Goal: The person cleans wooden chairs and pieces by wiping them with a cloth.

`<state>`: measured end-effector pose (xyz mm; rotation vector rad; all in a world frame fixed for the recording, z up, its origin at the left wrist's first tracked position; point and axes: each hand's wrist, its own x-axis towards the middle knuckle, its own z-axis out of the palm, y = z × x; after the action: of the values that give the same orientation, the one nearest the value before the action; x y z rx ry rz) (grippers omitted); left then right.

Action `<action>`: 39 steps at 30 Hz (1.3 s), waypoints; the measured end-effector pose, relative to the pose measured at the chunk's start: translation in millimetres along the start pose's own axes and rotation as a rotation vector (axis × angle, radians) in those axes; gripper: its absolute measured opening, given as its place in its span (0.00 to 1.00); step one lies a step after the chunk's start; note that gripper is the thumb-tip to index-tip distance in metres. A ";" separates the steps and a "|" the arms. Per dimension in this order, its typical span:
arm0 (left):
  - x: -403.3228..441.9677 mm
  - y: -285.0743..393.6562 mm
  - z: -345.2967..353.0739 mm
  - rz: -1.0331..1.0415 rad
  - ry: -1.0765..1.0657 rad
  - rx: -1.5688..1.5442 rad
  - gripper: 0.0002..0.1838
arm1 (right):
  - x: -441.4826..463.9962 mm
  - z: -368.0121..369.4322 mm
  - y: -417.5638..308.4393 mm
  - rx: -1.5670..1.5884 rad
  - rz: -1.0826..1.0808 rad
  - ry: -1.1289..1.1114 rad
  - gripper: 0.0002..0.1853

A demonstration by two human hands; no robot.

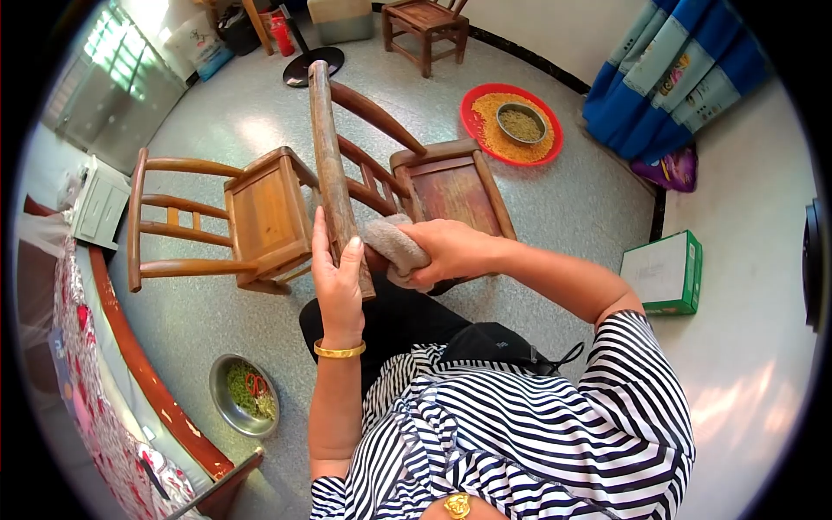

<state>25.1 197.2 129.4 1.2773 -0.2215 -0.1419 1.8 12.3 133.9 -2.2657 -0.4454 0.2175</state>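
Note:
A wooden chair (pixel 455 186) is tipped so that the top rail of its back (pixel 327 139) rises toward me. My left hand (pixel 340 293), with a gold bangle at the wrist, grips the lower end of this rail, the thumb on one side and the fingers on the other. In my right hand (pixel 455 249) is a bunched grey-beige cloth (pixel 400 247), held against the chair back close to the left thumb. The cloth and hand hide part of the chair behind them. Just to the left is a second wooden chair (pixel 270 212).
A steel bowl (pixel 215 394) of green pieces with red scissors (pixel 254 386) sits on the floor at lower left, near a bed (pixel 143 355). Farther right are a red tray (pixel 557 130) of yellow grain with a bowl inside, a green-white box (pixel 663 273) and a blue curtain (pixel 641 87).

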 end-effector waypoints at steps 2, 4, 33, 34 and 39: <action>-0.1 0.0 -0.6 -0.009 -0.006 -0.007 0.31 | -5.3 -3.9 12.9 0.066 0.083 -0.126 0.28; -0.2 1.1 0.6 -0.014 -0.007 -0.015 0.32 | -9.0 0.5 33.3 0.093 0.145 -0.182 0.32; 0.4 1.1 4.5 -0.018 0.030 -0.061 0.28 | -75.4 83.8 133.6 -0.082 0.199 0.176 0.33; 0.5 0.8 5.0 -0.014 0.042 -0.056 0.28 | -72.9 80.7 121.3 -0.100 0.139 0.229 0.33; 2.9 -6.5 2.8 -0.024 0.060 -0.118 0.25 | -52.5 78.1 67.4 -0.177 -0.021 0.405 0.38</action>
<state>27.4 192.1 124.2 1.1657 -0.1438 -0.1348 -53.0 4.0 32.4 -2.3970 -0.2808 -0.3005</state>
